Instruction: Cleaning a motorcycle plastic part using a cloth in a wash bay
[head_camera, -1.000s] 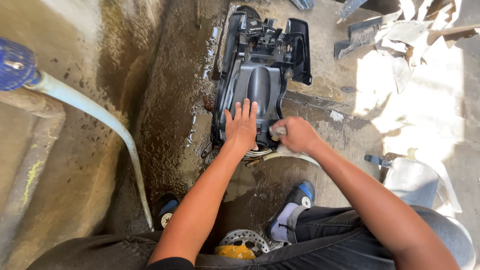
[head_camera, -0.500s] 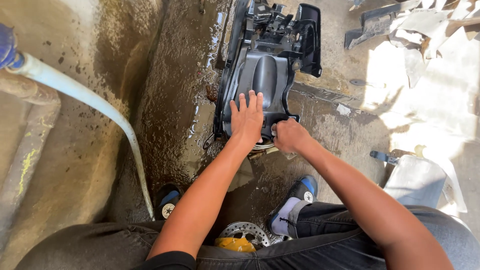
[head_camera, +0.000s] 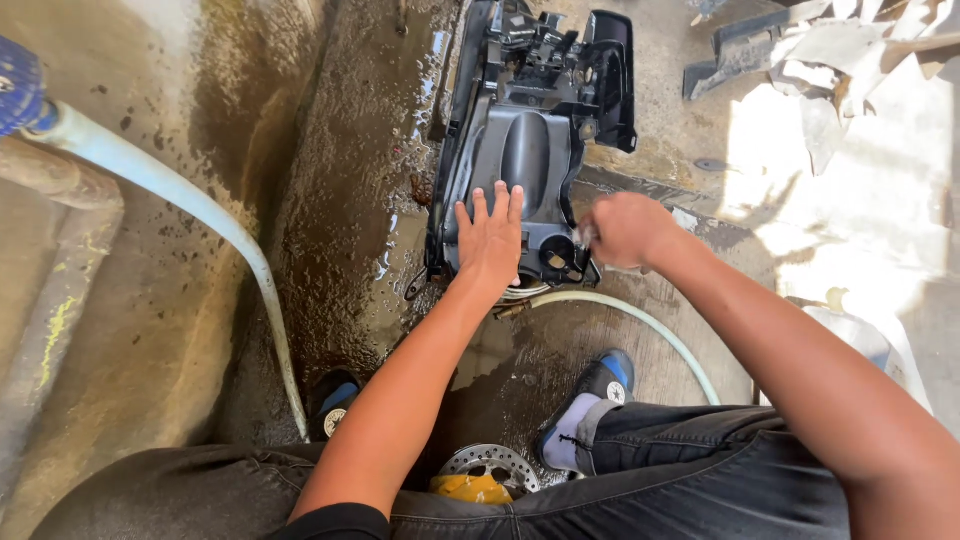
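A large black plastic vehicle panel (head_camera: 530, 130) lies on wet concrete ahead of me. My left hand (head_camera: 490, 240) rests flat on its near end, fingers spread, holding nothing. Just to the right, at the panel's near right corner, my right hand (head_camera: 625, 228) is closed in a fist around a small pale thing, seemingly a cloth or sponge, mostly hidden by the fingers. A pale hose (head_camera: 640, 320) curves across the floor under my right arm.
A second pale hose (head_camera: 190, 205) with a blue fitting (head_camera: 15, 85) runs down the left. Wet dirty floor (head_camera: 340, 220) surrounds the panel. Grey scrap pieces (head_camera: 820, 50) lie at top right. A brake disc (head_camera: 490, 465) and yellow part sit between my feet.
My right hand has slid right, off the panel's near edge to its right corner. My left hand stays flat on the panel. The view has shifted slightly closer.
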